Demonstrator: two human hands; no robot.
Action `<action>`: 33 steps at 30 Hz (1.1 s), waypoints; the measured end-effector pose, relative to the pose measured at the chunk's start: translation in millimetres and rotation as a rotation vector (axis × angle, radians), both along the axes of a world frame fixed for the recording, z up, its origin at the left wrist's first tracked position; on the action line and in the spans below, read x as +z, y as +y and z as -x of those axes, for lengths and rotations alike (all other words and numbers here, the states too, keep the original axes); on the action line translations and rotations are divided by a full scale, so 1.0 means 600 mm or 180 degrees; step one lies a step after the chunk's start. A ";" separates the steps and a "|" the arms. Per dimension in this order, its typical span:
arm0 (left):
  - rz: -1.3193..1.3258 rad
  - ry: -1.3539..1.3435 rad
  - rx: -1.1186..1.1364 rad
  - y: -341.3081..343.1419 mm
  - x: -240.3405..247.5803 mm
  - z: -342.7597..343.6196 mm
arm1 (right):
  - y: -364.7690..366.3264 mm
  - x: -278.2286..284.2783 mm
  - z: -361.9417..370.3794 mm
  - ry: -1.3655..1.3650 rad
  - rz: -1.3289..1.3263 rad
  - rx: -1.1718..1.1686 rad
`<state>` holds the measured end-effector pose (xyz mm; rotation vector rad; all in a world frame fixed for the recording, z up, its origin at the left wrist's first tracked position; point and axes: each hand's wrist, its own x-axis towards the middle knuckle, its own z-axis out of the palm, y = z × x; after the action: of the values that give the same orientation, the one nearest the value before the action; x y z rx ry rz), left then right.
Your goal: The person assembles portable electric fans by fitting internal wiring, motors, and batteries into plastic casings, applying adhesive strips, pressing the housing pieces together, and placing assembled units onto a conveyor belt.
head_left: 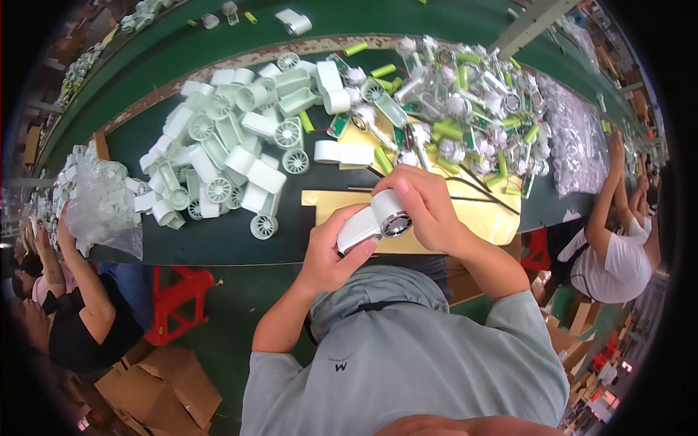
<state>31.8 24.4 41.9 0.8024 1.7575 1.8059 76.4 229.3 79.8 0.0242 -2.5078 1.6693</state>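
Observation:
A white handheld fan [359,228] with a round head and a dark, silver-ringed grille is held between my two hands over the table's near edge. Wrapped around its handle end is my left hand [325,252], thumb lying along the lower side. My right hand [429,211] closes on the round head from the right, fingers over its top. Beneath lies a yellow board [480,229] with dark cords across it. Just beyond my hands is a white fan shell [342,152], near a loose fan motor with a silver ring [363,120].
Pale fan shells [225,156] are heaped left. Wired motors, green batteries and circuit boards form a pile [465,109] right, beside clear plastic bags [571,138]. People sit at both sides, one in a white shirt [607,261]. A red stool [178,301] and cardboard box [160,392] stand lower left.

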 end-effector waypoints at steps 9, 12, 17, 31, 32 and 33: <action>-0.0424 -0.0708 -0.0081 -0.005 0.002 0.018 | 0.016 0.048 0.047 0.0334 -0.0344 0.0859; -0.0468 -0.0802 -0.0088 -0.001 -0.003 0.028 | 0.021 0.059 0.070 0.0239 -0.0465 0.1008; -0.0781 -0.1030 0.0060 0.010 -0.013 0.052 | 0.042 0.082 0.125 -0.0099 -0.0761 0.1506; -0.0089 0.0387 0.0388 0.017 -0.021 0.076 | 0.260 0.026 0.444 -0.0481 -0.2042 -0.0731; 0.0021 0.0734 0.0393 0.018 -0.018 0.077 | 0.290 0.001 0.475 -0.0341 -0.2969 -0.1124; 0.0037 0.0964 0.0521 0.016 -0.023 0.073 | 0.267 -0.003 0.501 -0.0625 -0.3409 -0.1024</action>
<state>-12.3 33.8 28.0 0.9959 2.0760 1.8525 -223.9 389.7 77.7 -0.4203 -2.9957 0.1087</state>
